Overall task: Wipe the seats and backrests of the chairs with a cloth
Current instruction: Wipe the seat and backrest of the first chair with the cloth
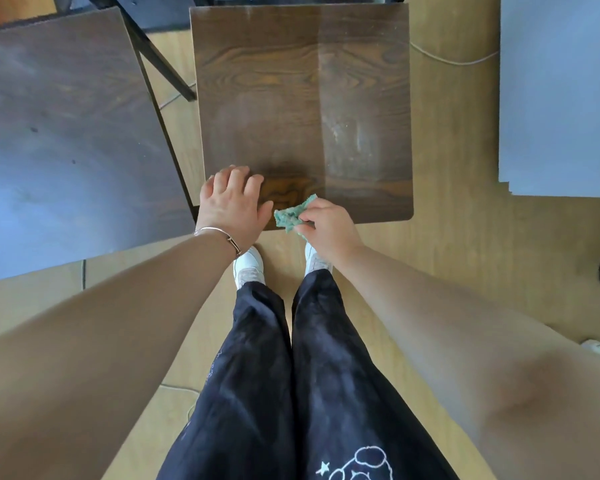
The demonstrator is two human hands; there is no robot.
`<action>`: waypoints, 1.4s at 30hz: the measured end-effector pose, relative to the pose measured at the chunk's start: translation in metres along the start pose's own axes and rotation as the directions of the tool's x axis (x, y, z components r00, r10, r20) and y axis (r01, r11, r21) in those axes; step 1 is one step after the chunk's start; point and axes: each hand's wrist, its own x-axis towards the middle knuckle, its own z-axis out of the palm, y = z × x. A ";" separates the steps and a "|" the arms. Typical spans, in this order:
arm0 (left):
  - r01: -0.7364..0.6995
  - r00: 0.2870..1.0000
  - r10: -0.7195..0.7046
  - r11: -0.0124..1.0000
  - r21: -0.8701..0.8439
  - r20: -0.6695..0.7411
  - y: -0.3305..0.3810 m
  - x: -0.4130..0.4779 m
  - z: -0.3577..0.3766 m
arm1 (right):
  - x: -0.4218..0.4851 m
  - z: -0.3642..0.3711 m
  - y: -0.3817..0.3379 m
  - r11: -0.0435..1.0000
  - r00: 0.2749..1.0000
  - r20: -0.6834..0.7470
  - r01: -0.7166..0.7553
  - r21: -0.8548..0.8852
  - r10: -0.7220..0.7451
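Trousers stood before seat; left hand lay spread-fingered on it; right hand pinched bunched cloth, risking missed patches.

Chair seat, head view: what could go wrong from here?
1. The right hand holds the green cloth bunched small at the near edge of the chair seat; narrow strokes may miss the pale smudges on its right half.
2. The left hand rests on the near left corner, so that patch may go unwiped.
3. A floor cable beside the chair might snag if it is shifted.
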 end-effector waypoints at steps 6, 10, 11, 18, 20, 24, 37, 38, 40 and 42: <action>0.027 0.999 -0.027 1.000 0.007 -0.038 0.003 0.025 -0.021 | 0.064 -0.069 -0.013 0.991 0.973 -0.220 -0.043 0.123 0.069; 0.055 0.995 -0.056 0.998 -0.014 -0.080 0.005 0.056 -0.035 | 0.140 -0.125 -0.015 0.994 0.957 -0.275 -0.082 0.066 0.097; 0.060 0.994 -0.062 0.998 -0.025 -0.090 0.006 0.066 -0.038 | 0.160 -0.138 -0.016 0.996 0.951 -0.294 -0.084 0.041 0.093; 0.073 0.985 -0.083 0.995 -0.067 -0.151 0.010 0.118 -0.047 | 0.272 -0.181 -0.011 0.981 0.935 -0.339 -0.154 -0.115 0.106; 0.093 0.982 -0.106 0.992 -0.089 -0.158 0.010 0.127 -0.046 | 0.281 -0.178 -0.001 0.974 0.946 -0.299 -0.174 -0.145 0.124; 0.095 0.985 -0.109 0.990 -0.104 -0.135 0.012 0.132 -0.042 | 0.267 -0.165 0.012 0.982 0.948 -0.279 -0.178 -0.066 0.153; 0.013 1.000 -0.011 0.999 -0.039 0.027 0.024 0.067 -0.016 | 0.128 -0.090 0.032 0.997 0.998 -0.058 -0.039 -0.070 0.035; 0.005 1.000 -0.004 0.999 -0.037 0.031 0.025 0.062 -0.013 | 0.114 -0.082 0.036 0.998 0.998 -0.058 -0.024 -0.058 0.021; -0.007 0.999 0.008 1.000 -0.030 0.042 0.026 0.050 -0.007 | 0.086 -0.067 0.040 0.999 0.999 -0.052 -0.016 -0.033 0.014; -0.015 0.999 0.015 1.000 -0.020 0.043 0.027 0.042 -0.003 | 0.062 -0.055 0.040 0.999 0.999 -0.032 -0.015 -0.032 0.014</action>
